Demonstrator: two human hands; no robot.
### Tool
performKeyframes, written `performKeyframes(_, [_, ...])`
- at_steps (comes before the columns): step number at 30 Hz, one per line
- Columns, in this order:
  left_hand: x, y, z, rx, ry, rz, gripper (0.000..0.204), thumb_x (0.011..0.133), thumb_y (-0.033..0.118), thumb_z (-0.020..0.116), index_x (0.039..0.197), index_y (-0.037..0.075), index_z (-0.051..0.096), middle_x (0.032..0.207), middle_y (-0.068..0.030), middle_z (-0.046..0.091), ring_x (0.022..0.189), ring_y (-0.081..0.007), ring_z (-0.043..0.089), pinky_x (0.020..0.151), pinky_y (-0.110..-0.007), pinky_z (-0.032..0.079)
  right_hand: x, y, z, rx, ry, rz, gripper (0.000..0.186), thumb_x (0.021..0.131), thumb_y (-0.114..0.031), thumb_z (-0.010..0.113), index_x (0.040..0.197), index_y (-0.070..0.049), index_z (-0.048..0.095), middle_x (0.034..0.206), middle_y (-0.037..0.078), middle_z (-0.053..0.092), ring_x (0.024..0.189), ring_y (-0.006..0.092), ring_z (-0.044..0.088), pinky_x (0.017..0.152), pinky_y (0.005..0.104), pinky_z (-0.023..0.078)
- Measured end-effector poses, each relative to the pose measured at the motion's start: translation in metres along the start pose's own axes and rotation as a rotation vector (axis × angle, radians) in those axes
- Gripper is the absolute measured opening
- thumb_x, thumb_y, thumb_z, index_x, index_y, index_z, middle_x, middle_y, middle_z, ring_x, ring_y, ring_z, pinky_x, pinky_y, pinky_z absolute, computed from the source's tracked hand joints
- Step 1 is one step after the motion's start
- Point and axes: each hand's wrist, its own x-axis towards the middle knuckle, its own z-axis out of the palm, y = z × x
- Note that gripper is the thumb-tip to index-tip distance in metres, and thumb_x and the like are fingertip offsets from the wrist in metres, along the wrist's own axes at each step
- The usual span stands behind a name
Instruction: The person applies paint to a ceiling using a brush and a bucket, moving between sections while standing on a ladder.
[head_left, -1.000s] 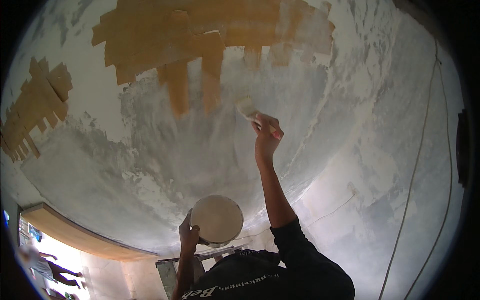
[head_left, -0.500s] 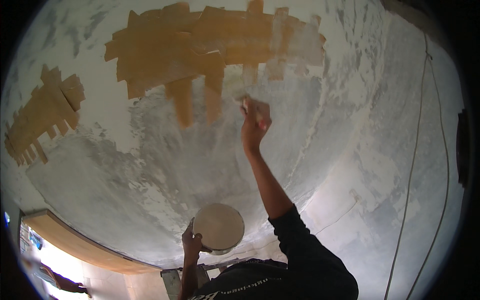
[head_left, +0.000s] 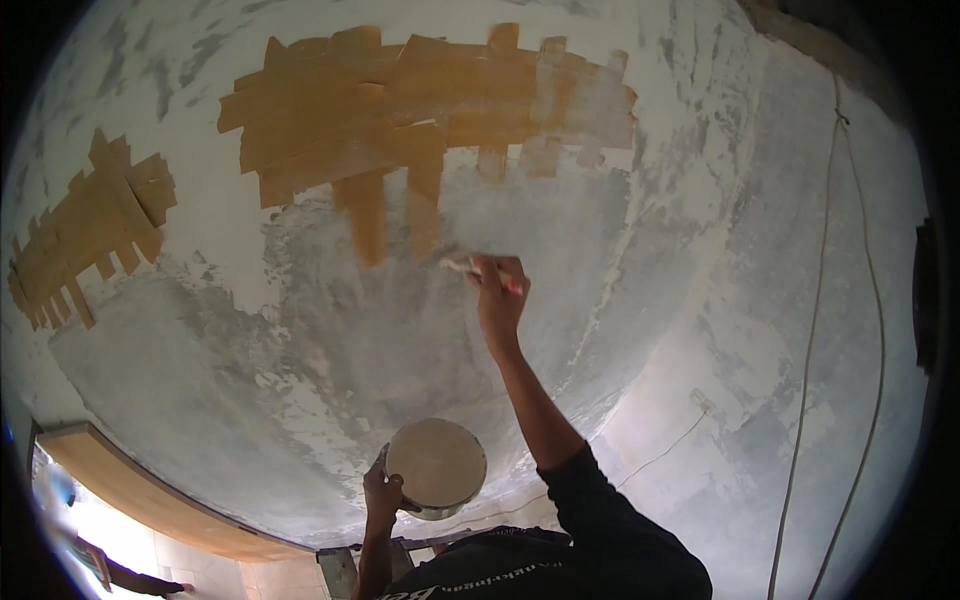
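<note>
My right hand [head_left: 501, 294] is closed around a paintbrush [head_left: 460, 265], its pale bristles against the grey wall [head_left: 560, 230] just below the tan patch [head_left: 330, 110]. The brush is slightly blurred. A touch of red shows at the fingers. Lower down, my left hand [head_left: 382, 488] grips the rim of a round bucket [head_left: 447, 516], thumb over the edge. Smooth, beige-white liquid [head_left: 436, 462] fills much of the bucket. Strip-like ends hang from the tan patch, and its right end looks paler.
A second tan patch [head_left: 95, 230] lies at far left on the wall. Thin cords [head_left: 822, 280] hang down at right. At lower left are a curved wooden board [head_left: 150, 490], a bright opening, and another person [head_left: 105, 565]. A thin wire [head_left: 665, 445] runs along the lower wall.
My right hand has moved the brush down and a little left along the grey wall. My left hand still holds the bucket. The whole view has shifted slightly.
</note>
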Motion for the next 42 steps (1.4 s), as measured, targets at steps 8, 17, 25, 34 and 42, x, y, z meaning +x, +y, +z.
performKeyframes(8, [-0.009,0.006,-0.004,0.045,0.022,0.033,0.069,0.071,-0.006,0.042,0.140,-0.001,0.042,0.117,-0.0196,0.061,0.077,-0.0314,0.069,0.047,-0.038,0.062,0.058,-0.067,0.049,0.167,-0.097,-0.157,0.012,0.089,-0.004,0.057,0.084,0.005,0.064,0.096,0.008,0.056,0.090,0.0191,0.064,0.074,0.0316,0.059])
performKeyframes(17, [0.008,-0.041,-0.029,0.202,0.135,0.164,0.066,0.071,-0.006,0.045,0.136,-0.003,0.048,0.122,-0.0189,0.062,0.097,-0.0230,0.065,0.074,-0.033,0.057,0.027,0.019,0.001,0.012,-0.037,-0.262,0.012,0.092,-0.008,0.059,0.089,0.003,0.061,0.097,0.006,0.057,0.088,0.0172,0.062,0.078,0.0349,0.059])
performKeyframes(25, [0.007,-0.053,-0.040,0.178,0.174,0.069,0.066,0.069,-0.006,0.047,0.135,-0.005,0.049,0.131,-0.0218,0.058,0.116,-0.0243,0.058,0.096,-0.033,0.046,-0.064,0.085,-0.081,-0.100,0.025,0.019,0.011,0.090,-0.005,0.061,0.082,0.003,0.062,0.093,0.007,0.055,0.083,0.0154,0.061,0.070,0.0300,0.058])
performKeyframes(34, [0.003,-0.058,-0.038,0.173,0.173,-0.033,0.067,0.068,-0.005,0.046,0.135,-0.004,0.049,0.127,-0.0201,0.059,0.111,-0.0290,0.061,0.090,-0.034,0.049,-0.043,0.037,-0.006,-0.187,-0.176,-0.243,0.011,0.093,-0.006,0.058,0.086,0.000,0.063,0.095,0.010,0.055,0.084,0.0180,0.059,0.071,0.0297,0.054])
performKeyframes(42, [-0.016,-0.036,-0.032,0.086,0.189,-0.062,0.066,0.071,-0.006,0.045,0.136,0.000,0.050,0.112,-0.0143,0.066,0.090,-0.0250,0.068,0.060,-0.033,0.058,-0.013,0.001,0.050,0.033,-0.093,-0.375,0.012,0.093,-0.005,0.057,0.088,0.003,0.062,0.101,0.008,0.055,0.092,0.0155,0.059,0.079,0.0314,0.058])
